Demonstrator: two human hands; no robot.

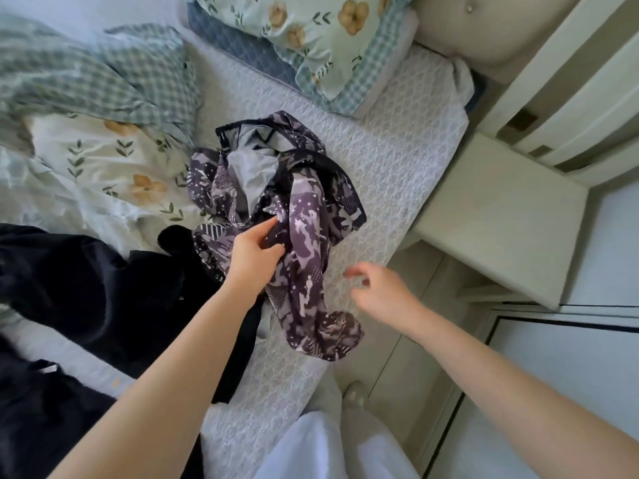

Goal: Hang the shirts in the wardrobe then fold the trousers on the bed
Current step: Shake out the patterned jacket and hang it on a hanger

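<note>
- Left hand (254, 252) was down on the purple patterned garment (304, 216), thumb and fingers curled round a fold of the cloth and pinching it tight.
- That garment lay in a crumpled heap on the bed's white quilted cover (397, 167), near the bed's right edge, with its grey inner side showing at the top and one end trailing toward the person.
- Shirt or trousers? The heap was too bunched to tell.
- Right hand (377, 288) hovered just right of the garment, over the bed's edge, apart from the cloth; its fingers were loosely curled, blurred, and held nothing.
- Dark clothes (86, 281) were spread across the left of the bed, touching the patterned heap at its lower left side.
- A floral duvet (103, 160) with a checked underside was bunched up at the far left.
- A floral pillow (328, 39) sat at the head of the bed, against the padded headboard (484, 29).
- A pale bedside table (501, 219) stood just beside the bed on the right.
</note>
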